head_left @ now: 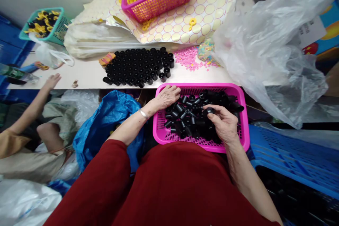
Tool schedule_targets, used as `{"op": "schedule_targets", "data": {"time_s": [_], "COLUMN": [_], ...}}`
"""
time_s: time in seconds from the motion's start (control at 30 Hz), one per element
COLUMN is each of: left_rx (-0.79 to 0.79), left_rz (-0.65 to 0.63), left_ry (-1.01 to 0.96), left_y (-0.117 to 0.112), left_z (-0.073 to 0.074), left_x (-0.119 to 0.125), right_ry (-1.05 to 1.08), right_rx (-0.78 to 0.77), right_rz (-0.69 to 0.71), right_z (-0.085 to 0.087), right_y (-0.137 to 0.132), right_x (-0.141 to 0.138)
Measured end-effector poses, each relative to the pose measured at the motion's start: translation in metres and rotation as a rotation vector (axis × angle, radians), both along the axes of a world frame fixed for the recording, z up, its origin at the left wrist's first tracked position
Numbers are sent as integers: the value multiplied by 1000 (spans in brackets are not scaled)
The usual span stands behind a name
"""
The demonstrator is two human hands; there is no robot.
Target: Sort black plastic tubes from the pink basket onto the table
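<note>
A pink basket rests on my lap, holding a heap of small black plastic tubes. My left hand lies at the basket's upper left corner, fingers curled down into the black tubes. My right hand sits over the right of the heap, thumb and fingers pinched on one black tube. On the white table beyond the basket, several black tubes stand upright in packed rows.
A second pink basket of yellow parts stands at the back on patterned paper. A teal basket sits far left. Pink beads lie scattered by a clear plastic bag. Another person's hand rests at the table's left edge. A blue bag hangs below.
</note>
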State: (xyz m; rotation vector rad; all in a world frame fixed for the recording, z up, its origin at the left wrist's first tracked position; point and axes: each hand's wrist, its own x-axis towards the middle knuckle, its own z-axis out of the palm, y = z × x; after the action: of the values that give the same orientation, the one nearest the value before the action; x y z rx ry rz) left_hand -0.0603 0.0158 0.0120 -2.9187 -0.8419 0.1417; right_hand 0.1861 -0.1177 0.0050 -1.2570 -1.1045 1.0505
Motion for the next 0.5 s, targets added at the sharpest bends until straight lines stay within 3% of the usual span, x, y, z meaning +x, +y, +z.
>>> {"op": "schedule_targets", "data": {"time_s": [0.1, 0.2, 0.33, 0.5], "left_rx": [-93, -285, -596, -683], "left_rz": [47, 74, 114, 60], "left_ry": [-87, -416, -890, -1031], "left_y": [5, 2, -20, -45], "left_z": [-7, -11, -6, 10], "left_x": [-4, -6, 4, 26], "right_ry": [249, 318, 29, -433], "right_rx": [-95, -126, 47, 283], "right_rz": [27, 7, -51, -12], "right_z": [-1, 0, 10, 22], "right_y": [-4, -4, -2, -2], "right_x": [-8, -12, -15, -18]}}
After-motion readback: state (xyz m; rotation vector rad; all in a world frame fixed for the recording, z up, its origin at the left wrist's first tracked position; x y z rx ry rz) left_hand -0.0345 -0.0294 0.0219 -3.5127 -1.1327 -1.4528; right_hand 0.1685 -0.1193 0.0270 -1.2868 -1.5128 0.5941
